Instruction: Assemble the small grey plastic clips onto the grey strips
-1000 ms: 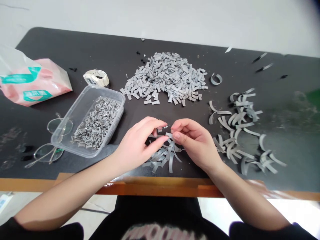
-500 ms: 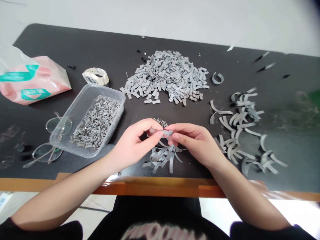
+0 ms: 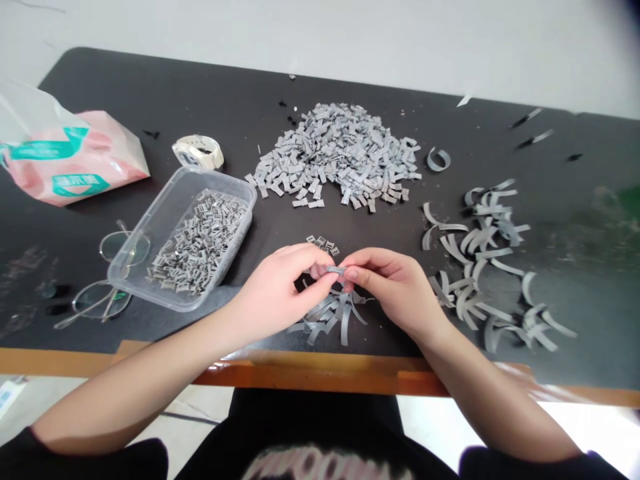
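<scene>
My left hand [image 3: 287,283] and my right hand [image 3: 395,283] meet above the front middle of the table. Between their fingertips they pinch a small grey strap piece [image 3: 335,270], one end in each hand; the fingers cover most of it. Just behind the hands lie several small metal-grey buckles [image 3: 323,244]. Curved grey straps [image 3: 330,319] are heaped below the fingers, partly hidden by my left hand. A large mound of short grey strap pieces [image 3: 345,153] sits farther back.
To the left stands a clear plastic container [image 3: 117,270] with many buckles [image 3: 200,247] in it. Eyeglasses [image 3: 103,300], a white watch [image 3: 200,152] and a pink tissue pack [image 3: 100,157] are around it. More loose straps [image 3: 475,253] spread on the right.
The whole view has shifted slightly. Both hands still pinch the grey piece, and my left fingers have come closer to the right ones, so less of it shows.
</scene>
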Available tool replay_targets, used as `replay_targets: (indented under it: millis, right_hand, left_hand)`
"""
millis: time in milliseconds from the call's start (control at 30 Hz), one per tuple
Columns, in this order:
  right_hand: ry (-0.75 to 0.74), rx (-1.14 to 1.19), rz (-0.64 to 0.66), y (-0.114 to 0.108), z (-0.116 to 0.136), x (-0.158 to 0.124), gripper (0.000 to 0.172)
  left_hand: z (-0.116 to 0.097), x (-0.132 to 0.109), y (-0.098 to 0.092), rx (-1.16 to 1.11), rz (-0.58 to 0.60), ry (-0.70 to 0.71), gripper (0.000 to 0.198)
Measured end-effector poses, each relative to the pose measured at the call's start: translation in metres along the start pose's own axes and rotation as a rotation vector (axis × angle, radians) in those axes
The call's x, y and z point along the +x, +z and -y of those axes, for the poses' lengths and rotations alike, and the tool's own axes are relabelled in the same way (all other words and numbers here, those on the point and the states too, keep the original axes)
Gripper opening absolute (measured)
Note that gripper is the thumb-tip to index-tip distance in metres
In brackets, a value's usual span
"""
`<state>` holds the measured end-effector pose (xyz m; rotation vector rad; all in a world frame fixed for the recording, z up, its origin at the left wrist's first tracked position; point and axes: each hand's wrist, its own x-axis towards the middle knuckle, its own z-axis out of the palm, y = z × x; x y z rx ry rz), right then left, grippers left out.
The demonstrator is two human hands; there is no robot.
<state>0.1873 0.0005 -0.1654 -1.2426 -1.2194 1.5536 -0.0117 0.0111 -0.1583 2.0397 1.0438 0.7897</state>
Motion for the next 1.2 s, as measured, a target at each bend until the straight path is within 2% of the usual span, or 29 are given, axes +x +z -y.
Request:
replay_targets:
  millis: [300, 467, 733, 867, 967, 1000, 1067, 1133, 1200]
  right_hand:
    - [-0.032, -0.116, 0.0, -0.001, -0.003, -0.001, 0.01]
    - [-0.013, -0.119, 0.021, -0.001, -0.006, 0.004, 0.013]
    - [0.003, -0.197, -0.104, 0.008, -0.021, 0.009, 0.021]
    - [-0.054, -0.229, -0.131, 0.003, -0.013, 0.033, 0.022]
    - [-0.135, -0.23, -0.237, -0.01, 0.004, 0.067, 0.025]
    - [-0.155, -0.24, -0.274, -0.014, 0.01, 0.077, 0.029]
    - [-0.139, -0.316, -0.283, -0.021, 0.017, 0.09, 0.05]
    - [-0.152, -0.436, -0.276, -0.024, 0.019, 0.092, 0.063]
    - [-0.168, -0.597, -0.237, -0.025, 0.017, 0.085, 0.069]
  left_hand:
    - [0.003, -0.003, 0.005, 0.029, 0.008, 0.02, 0.016]
    - [0.005, -0.003, 0.002, 0.15, 0.047, 0.01, 0.022]
    - [0.014, 0.001, 0.006, 0.251, 0.067, -0.012, 0.03]
    - [0.022, 0.006, 0.003, 0.261, 0.012, -0.098, 0.032]
    - [0.03, 0.009, 0.002, 0.282, -0.028, -0.149, 0.032]
    - [0.032, 0.009, 0.002, 0.302, -0.02, -0.155, 0.032]
    - [0.035, 0.009, 0.002, 0.347, 0.005, -0.147, 0.033]
    - [0.036, 0.008, 0.003, 0.374, 0.007, -0.135, 0.035]
    - [0.037, 0.006, 0.003, 0.388, -0.005, -0.113, 0.039]
